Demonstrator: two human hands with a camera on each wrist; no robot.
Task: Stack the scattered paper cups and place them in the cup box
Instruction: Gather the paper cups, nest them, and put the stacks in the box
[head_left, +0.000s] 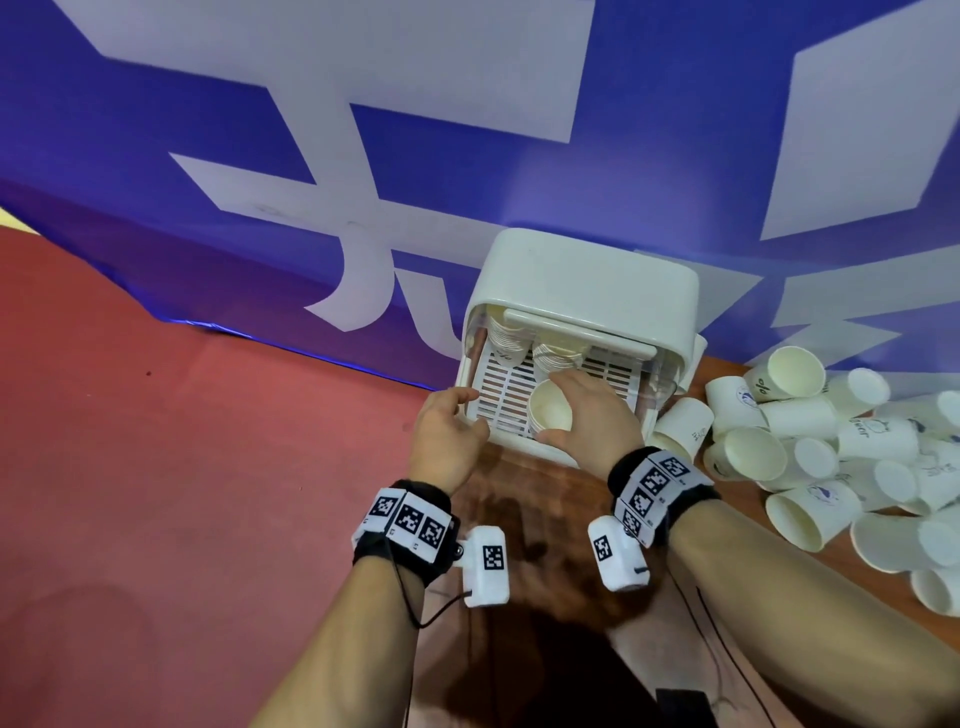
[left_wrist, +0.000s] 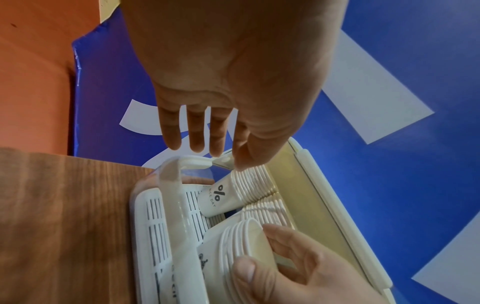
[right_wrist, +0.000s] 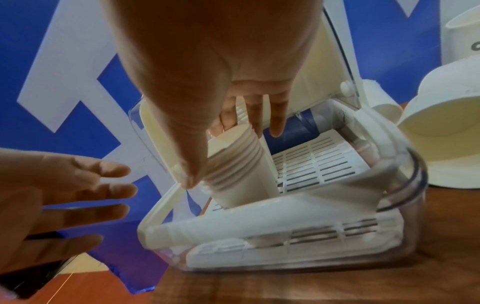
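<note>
From the head view, one cup box (head_left: 582, 291) stands on the wooden table (head_left: 524, 483) against the blue banner (head_left: 260, 156), its lid lifted and its slatted tray (head_left: 498, 389) exposed; two stacks of nested cups lie at the back of the tray, and a loose pile of cups (head_left: 831, 447), too tangled to count surely, lies to the right of the right hand. The right hand (head_left: 592, 421) reaches into the box, fingers and thumb curled round a stack of paper cups (head_left: 550, 405) whose open mouth faces the camera. The left hand (head_left: 447, 431) rests at the tray's left front corner, fingers loosely bent and holding nothing. In the left wrist view, the left hand's four fingers (left_wrist: 194, 131) hang nearly straight above the box's rim, just beyond which lies a printed stack (left_wrist: 239, 191) with a second stack beside it; below, the right hand (left_wrist: 285, 267) pinches its stack (left_wrist: 244, 242), about six rims showing. In the right wrist view, the right thumb (right_wrist: 192, 160) and fingers clasp the ribbed stack (right_wrist: 239, 168) tilted over the tray, while the left hand (right_wrist: 64, 195) is spread flat with fingers apart, left of the box; two loose cups (right_wrist: 441, 123) lie right.
</note>
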